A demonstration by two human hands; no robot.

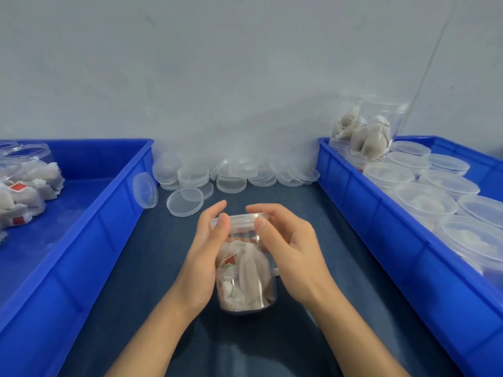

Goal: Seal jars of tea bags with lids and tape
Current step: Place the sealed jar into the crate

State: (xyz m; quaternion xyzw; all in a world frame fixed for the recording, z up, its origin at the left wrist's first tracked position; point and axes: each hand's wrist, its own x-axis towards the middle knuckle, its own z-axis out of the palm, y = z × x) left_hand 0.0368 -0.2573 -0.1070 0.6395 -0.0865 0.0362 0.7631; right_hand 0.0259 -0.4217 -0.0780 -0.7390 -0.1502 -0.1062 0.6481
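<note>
A clear plastic jar (246, 278) full of white tea bags stands on the dark table between the two blue crates. A clear lid (241, 219) sits on its mouth. My left hand (204, 257) wraps the jar's left side, thumb on the lid's rim. My right hand (288, 248) curls round the lid from the right, thumb on its front edge and fingers over the far edge. No tape is in sight.
Loose clear lids (234, 175) are heaped against the wall behind the jar. The left blue crate (89, 229) holds open jars and tea bags (24, 191). The right blue crate (381, 221) holds several lidded jars (424, 200).
</note>
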